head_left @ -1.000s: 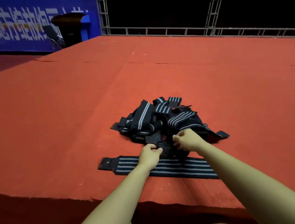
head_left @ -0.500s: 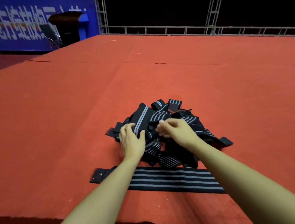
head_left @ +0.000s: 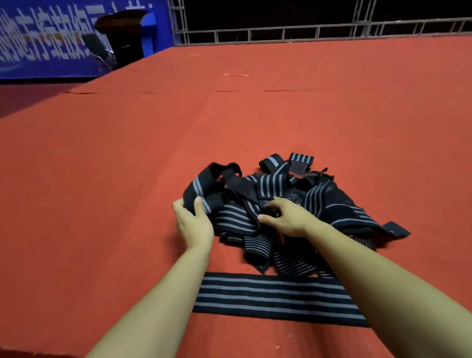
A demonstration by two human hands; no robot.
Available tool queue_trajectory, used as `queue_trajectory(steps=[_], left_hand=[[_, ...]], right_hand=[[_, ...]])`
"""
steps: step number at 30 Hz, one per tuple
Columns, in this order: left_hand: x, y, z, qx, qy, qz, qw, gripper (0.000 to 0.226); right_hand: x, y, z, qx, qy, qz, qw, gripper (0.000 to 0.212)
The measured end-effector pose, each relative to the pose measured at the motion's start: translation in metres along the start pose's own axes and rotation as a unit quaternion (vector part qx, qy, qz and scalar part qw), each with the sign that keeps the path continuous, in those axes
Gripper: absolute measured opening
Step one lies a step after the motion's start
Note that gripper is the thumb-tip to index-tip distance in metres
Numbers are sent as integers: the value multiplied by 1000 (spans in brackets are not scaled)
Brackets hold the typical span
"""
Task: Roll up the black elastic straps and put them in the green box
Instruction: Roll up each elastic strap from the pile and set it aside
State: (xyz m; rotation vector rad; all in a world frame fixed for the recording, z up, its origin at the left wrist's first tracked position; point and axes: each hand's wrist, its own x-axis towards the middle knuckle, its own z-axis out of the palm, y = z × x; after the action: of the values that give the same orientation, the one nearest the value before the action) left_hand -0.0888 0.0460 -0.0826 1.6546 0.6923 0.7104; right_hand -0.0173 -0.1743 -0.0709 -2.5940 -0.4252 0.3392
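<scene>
fingers of the left hand (head_left: 193, 225) curl round a strap end at the pile of black elastic straps (head_left: 277, 212) on the red carpet (head_left: 87, 191), right hand (head_left: 285, 217) spread loosely on top. nothing looks rolled, one flat strap (head_left: 273, 298) waits nearer the edge, and no green box is in view.

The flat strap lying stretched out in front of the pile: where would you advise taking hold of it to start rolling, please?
Probably the right end of the flat strap: it lies spread on the red carpet, free of the pile. Its left end is hidden under the left forearm. Come from above and pinch across its width.
</scene>
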Motion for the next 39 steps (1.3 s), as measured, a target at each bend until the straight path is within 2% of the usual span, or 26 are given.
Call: queue_trajectory(steps=[3, 5, 7, 9, 11, 13, 15, 16, 18, 20, 22, 24, 28, 32, 34, 36, 39], left_hand=[[7, 5, -10, 1, -4, -21, 1000, 34], [8, 2, -16, 10, -17, -38, 999, 40], [10, 1, -21, -7, -17, -61, 998, 41], [13, -2, -26, -59, -27, -85, 994, 36], [9, 3, -31, -101, -73, -114, 986, 26], [6, 7, -35, -103, -113, -124, 980, 23], [1, 11, -39, -86, -146, -121, 978, 25], [-1, 14, -40, -76, -160, -119, 977, 26], [-6, 16, -43, -52, -181, -117, 975, 26], [-13, 16, -46, -35, -194, -114, 974, 26], [-18, 14, -50, -28, -198, -109, 974, 26], [-22, 12, -55, -24, -198, -105, 974, 24], [-28, 11, -63, -23, -201, -89, 975, 20], [-28, 12, -69, -21, -209, -78, 975, 20], [-27, 13, -72, -22, -206, -71, 976, 20], [-29, 16, -74, -41, -205, -70, 975, 20], [-31, 23, -76, -63, -199, -50, 977, 16]], right_hand=[[-6, -8, 3, 96, 62, 71, 991, 90], [-11, -16, 9, 66, 90, 122, 986, 104], [-18, -24, 14, 39, 93, 148, 984, 108], [-24, -28, 16, 42, 93, 157, 982, 100], [-28, -28, 15, 56, 116, 152, 980, 86], [-33, -32, 10, 72, 162, 121, 977, 59], [-40, -39, 6, 17, 180, 106, 978, 36], [-43, -42, 5, -34, 167, 111, 979, 38], [-47, -47, 9, -125, 146, 145, 971, 65], [-52, -50, 16, -158, 157, 168, 960, 88], [-56, -51, 23, -150, 141, 175, 963, 91], [-54, -52, 29, -126, 133, 168, 968, 81], [-49, -48, 29, -38, 187, 127, 973, 49], [-47, -53, 5, 125, 261, 64, 955, 38], [-44, -61, -15, 255, 269, 32, 928, 35], [-45, -74, -36, 403, 259, 3, 878, 31], [-55, -98, -72, 518, 248, -66, 816, 29]])
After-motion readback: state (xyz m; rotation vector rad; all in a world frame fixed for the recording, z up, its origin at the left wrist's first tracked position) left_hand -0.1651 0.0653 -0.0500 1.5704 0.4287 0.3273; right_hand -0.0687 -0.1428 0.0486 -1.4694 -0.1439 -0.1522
